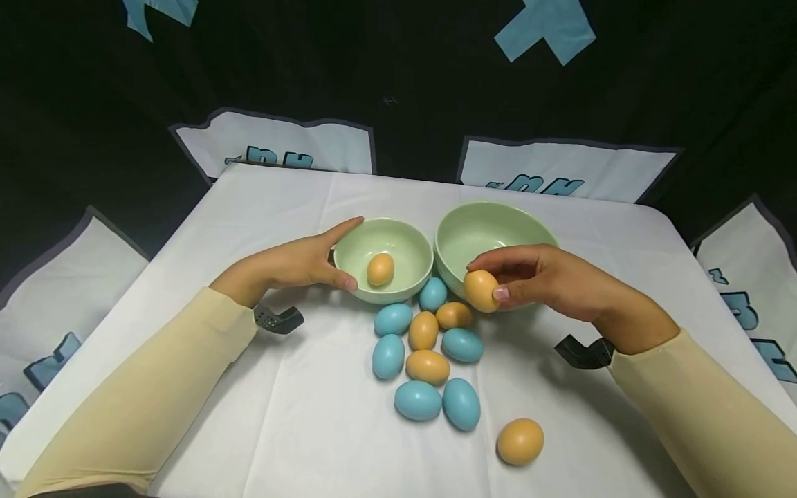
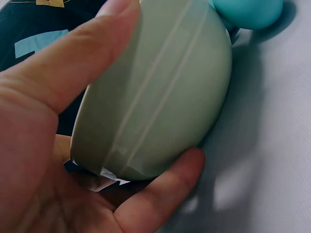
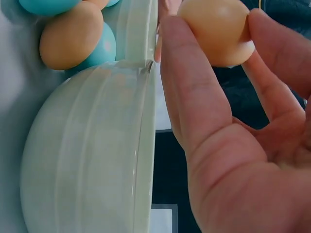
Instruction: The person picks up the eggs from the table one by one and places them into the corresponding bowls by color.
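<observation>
My left hand (image 1: 292, 261) grips the small light-green bowl (image 1: 407, 245) from its left side. In the left wrist view the thumb lies by the bowl's rim and a finger bends round its outer wall (image 2: 170, 97). One orange egg (image 1: 380, 269) rests inside that bowl. My right hand (image 1: 554, 280) pinches another orange egg (image 1: 481, 290) between thumb and fingers, over the near edge of the larger green bowl (image 1: 479, 228). The right wrist view has the held egg (image 3: 216, 36) at the fingertips, above rim level. Part of the larger bowl's inside is hidden behind the hand.
Several blue eggs (image 1: 418, 400) and orange eggs (image 1: 427, 366) lie clustered on the white tablecloth (image 1: 311, 415) in front of the bowls. A lone orange egg (image 1: 520, 441) sits nearer, to the right. Behind the table hangs a dark cloth (image 1: 324, 69).
</observation>
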Demonstrator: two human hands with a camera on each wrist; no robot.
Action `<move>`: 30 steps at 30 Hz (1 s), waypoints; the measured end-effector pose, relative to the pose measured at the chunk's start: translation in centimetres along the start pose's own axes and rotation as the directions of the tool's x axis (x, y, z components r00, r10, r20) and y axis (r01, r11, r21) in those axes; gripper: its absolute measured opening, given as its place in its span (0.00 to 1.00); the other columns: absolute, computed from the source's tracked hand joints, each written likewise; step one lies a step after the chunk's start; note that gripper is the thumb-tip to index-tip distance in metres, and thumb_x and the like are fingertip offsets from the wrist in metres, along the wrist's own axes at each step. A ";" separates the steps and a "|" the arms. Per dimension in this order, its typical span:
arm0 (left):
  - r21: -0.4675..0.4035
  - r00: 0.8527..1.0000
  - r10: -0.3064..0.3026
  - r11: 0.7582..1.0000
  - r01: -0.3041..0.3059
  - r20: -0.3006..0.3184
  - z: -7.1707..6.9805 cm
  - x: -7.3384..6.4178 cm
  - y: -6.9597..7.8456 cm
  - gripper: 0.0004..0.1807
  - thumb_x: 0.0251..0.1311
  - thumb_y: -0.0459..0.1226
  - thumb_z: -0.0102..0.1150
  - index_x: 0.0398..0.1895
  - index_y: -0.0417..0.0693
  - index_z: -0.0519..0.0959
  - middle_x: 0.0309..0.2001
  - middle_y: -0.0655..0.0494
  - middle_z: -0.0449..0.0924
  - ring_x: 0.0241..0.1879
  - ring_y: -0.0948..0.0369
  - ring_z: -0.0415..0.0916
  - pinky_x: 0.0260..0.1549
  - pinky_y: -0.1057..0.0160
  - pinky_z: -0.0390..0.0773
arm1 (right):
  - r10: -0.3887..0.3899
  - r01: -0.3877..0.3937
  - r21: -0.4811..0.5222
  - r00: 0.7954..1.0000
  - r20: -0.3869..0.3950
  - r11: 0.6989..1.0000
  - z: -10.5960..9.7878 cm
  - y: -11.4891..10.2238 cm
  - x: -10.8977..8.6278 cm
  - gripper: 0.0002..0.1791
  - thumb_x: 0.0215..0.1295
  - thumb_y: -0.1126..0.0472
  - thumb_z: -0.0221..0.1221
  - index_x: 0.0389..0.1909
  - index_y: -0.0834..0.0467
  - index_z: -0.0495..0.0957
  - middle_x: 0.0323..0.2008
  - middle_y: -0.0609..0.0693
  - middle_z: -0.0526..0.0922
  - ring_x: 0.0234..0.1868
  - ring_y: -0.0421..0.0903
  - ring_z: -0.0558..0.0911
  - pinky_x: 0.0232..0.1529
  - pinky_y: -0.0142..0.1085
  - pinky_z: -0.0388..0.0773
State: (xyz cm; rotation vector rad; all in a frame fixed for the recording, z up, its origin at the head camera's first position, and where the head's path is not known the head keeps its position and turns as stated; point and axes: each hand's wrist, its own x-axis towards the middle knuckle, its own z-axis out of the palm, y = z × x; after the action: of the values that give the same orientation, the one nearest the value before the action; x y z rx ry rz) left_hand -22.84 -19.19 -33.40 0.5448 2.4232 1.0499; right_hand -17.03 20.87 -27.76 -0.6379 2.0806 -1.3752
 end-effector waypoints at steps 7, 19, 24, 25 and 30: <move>-0.034 1.000 0.010 0.999 -0.010 0.006 -0.1 -1.0 1.8 0.64 0.45 0.49 0.77 0.78 0.66 0.40 0.74 0.53 0.51 0.71 0.52 0.52 0.69 0.42 0.50 | -0.034 0.031 -0.053 0.999 -0.041 0.998 -0.3 -0.2 1.6 0.26 0.63 0.61 0.64 0.62 0.49 0.74 0.56 0.53 0.76 0.56 0.53 0.74 0.54 0.39 0.77; -0.025 1.000 -0.014 1.000 0.014 0.007 0.0 -1.3 2.0 0.63 0.46 0.51 0.76 0.77 0.71 0.39 0.74 0.55 0.52 0.70 0.53 0.53 0.69 0.43 0.52 | -0.013 0.018 0.154 0.999 -0.031 0.988 0.4 -1.0 4.8 0.28 0.64 0.66 0.62 0.65 0.56 0.70 0.60 0.60 0.71 0.55 0.55 0.77 0.54 0.46 0.78; -0.031 1.000 -0.012 0.999 0.013 0.011 0.0 -1.3 2.0 0.64 0.45 0.51 0.76 0.77 0.71 0.39 0.73 0.54 0.53 0.68 0.52 0.55 0.69 0.43 0.53 | -0.006 0.014 0.185 0.999 -0.042 0.983 0.9 -1.4 5.8 0.27 0.64 0.68 0.61 0.65 0.57 0.71 0.60 0.60 0.71 0.55 0.55 0.76 0.53 0.48 0.78; -0.025 1.000 -0.015 1.000 0.015 0.011 -0.1 -1.3 2.0 0.64 0.45 0.51 0.76 0.77 0.71 0.39 0.73 0.54 0.53 0.68 0.53 0.55 0.69 0.43 0.53 | 0.000 0.008 0.191 0.999 -0.041 0.982 1.0 -1.5 6.0 0.27 0.64 0.68 0.61 0.64 0.57 0.71 0.60 0.60 0.70 0.55 0.55 0.76 0.53 0.48 0.78; -0.016 1.000 -0.023 1.000 0.023 0.009 0.0 -1.3 1.9 0.63 0.45 0.51 0.76 0.77 0.71 0.38 0.73 0.54 0.54 0.68 0.52 0.55 0.69 0.42 0.52 | 0.020 -0.014 0.184 0.999 -0.027 0.983 1.5 -1.7 6.9 0.26 0.65 0.66 0.61 0.65 0.55 0.71 0.60 0.59 0.70 0.56 0.55 0.75 0.54 0.47 0.78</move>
State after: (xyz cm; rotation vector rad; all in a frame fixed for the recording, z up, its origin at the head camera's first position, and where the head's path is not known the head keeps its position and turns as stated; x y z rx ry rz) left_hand -21.42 -18.71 -31.64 0.5134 2.4059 1.0546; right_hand -20.91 14.80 -27.99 -0.5250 1.9470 -1.5527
